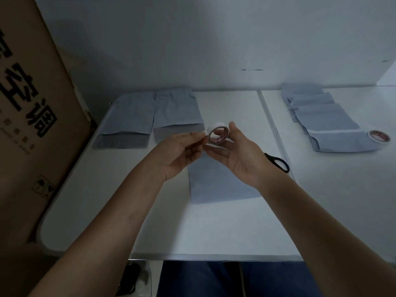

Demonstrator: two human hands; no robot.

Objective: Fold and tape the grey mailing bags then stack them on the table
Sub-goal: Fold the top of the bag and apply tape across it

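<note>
Table (214, 232) against pale wall (214, 39)

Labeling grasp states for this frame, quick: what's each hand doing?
Left hand: fingers pinching at the edge of the tape roll, likely the tape end.
Right hand: holding that tape roll, fingers curled round it.

A large brown cardboard box (32, 125) stands upright well to the left of the hands, against the table's left edge, with black printed characters down its side and small handling symbols lower down. Black scissors (277, 162) lie just right of the right hand, only 1 handle loop showing past the wrist. Below the forearms, under the near table edge, dark blue cloth (235, 279) shows. A dark object (131, 277) lies on the floor beneath the left forearm, too dim to identify.
</note>
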